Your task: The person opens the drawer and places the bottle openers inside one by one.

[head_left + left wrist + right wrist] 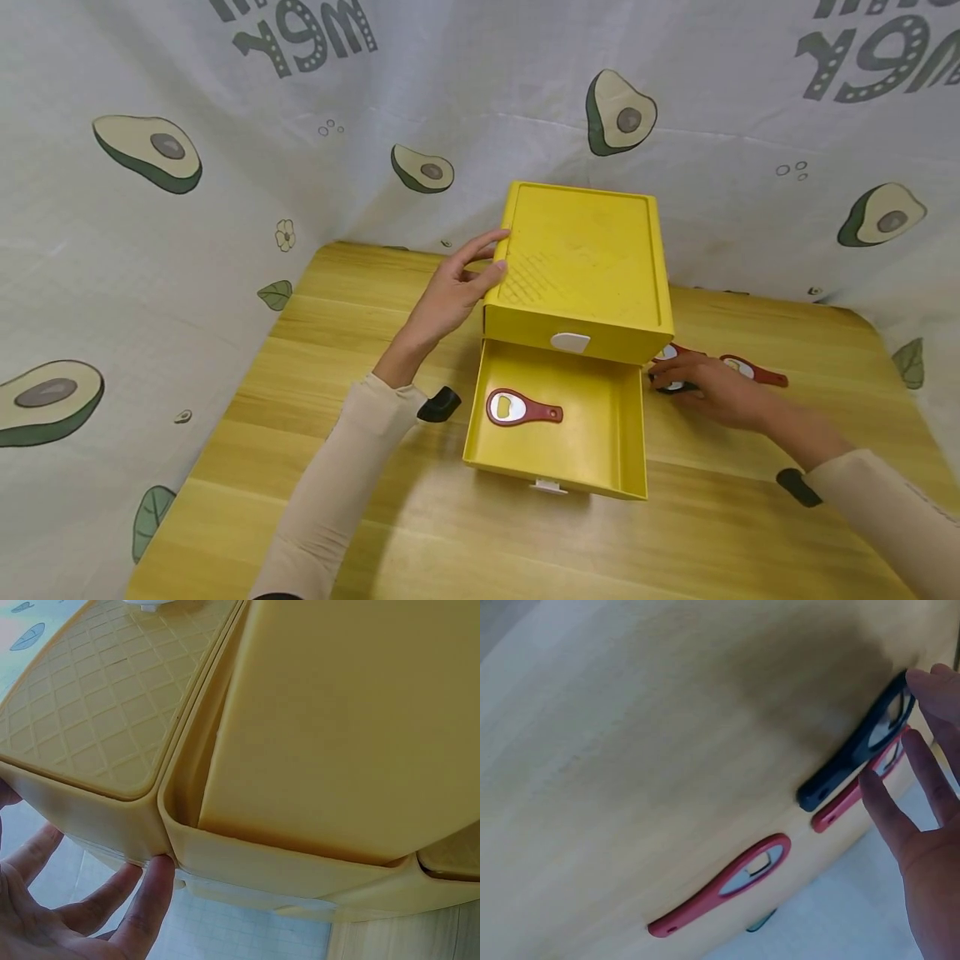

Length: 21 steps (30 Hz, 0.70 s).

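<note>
A yellow two-drawer box (592, 250) stands on the table. My left hand (450, 292) rests its extended fingertips against the box's left side. Pulled out toward me, the lower drawer (588, 446) holds a red bottle opener (543, 412) lying flat. To the right of the box, my right hand (720, 390) reaches down to a dark bottle opener (844, 757), its fingers spread around the opener's head end. Close beside that one lies a red bottle opener (840, 806), partly covered by the fingers. Another red bottle opener (697, 904) sits farther right.
The wooden table (315, 367) ends at the back and left against a hanging white sheet (487, 92) printed with avocados. The upper drawer, with its white handle (570, 342), is closed above the extended one.
</note>
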Available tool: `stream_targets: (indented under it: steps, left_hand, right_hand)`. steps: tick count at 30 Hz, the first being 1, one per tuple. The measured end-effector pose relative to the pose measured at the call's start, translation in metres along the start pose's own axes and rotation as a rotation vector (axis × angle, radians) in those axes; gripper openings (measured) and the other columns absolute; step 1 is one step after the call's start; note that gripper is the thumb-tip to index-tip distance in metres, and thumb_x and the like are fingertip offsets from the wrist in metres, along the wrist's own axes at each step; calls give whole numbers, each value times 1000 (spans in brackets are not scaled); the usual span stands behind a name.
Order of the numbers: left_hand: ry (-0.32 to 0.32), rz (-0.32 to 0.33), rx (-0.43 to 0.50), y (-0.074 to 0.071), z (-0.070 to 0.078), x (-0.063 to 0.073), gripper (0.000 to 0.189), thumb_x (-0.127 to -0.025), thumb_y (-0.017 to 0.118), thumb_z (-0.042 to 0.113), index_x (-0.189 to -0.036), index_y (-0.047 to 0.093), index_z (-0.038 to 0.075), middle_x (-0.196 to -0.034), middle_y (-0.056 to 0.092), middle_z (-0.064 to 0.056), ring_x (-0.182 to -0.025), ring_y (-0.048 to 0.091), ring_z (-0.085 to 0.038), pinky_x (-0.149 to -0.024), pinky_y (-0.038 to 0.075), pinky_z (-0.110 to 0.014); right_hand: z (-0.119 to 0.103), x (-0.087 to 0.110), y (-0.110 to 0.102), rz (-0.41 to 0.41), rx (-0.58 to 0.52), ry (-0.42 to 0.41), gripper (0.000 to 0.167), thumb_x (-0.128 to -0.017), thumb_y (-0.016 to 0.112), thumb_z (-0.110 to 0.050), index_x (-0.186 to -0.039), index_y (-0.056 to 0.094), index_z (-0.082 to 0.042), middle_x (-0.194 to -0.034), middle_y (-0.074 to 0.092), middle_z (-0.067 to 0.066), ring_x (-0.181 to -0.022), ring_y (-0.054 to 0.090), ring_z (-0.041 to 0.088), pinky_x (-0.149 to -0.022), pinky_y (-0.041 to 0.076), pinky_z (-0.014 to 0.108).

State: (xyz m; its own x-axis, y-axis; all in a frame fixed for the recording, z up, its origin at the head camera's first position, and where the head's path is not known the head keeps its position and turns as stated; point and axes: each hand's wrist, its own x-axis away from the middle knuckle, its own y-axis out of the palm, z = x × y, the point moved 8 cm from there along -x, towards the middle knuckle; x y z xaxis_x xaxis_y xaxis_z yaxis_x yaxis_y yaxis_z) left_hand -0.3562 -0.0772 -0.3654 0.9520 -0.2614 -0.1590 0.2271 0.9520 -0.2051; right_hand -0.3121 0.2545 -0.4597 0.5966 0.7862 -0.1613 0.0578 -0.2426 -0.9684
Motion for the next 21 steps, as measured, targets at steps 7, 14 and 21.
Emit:
stream_targets:
  steps: [7,14,21]
  left_hand:
    - [3,0,-5,1,1,-1,45,-103,57,34,-147,50,35,-146,50,-7,-104,61,-26,-88,49,-36]
    - [4,2,-8,1,1,-2,45,-103,57,34,-147,50,36,-146,50,-7,-104,61,-26,-88,50,-36]
    - [5,7,-6,0,0,0,45,-103,57,34,-147,50,36,-146,50,-7,-105,61,-26,-88,49,-36]
  right_hand:
    - [0,2,1,19,-5,18,34,-73,81,7,-102,78,-11,-116,71,9,-109,64,34,-92,47,22]
    - [-2,2,1,34,21,1,32,-71,83,6,-98,78,-11,-112,71,9,-104,65,33,-86,51,34]
    - [-3,5,4,73,27,-35,34,-67,86,4,-96,78,-12,-108,71,8,-101,64,31,-90,45,29]
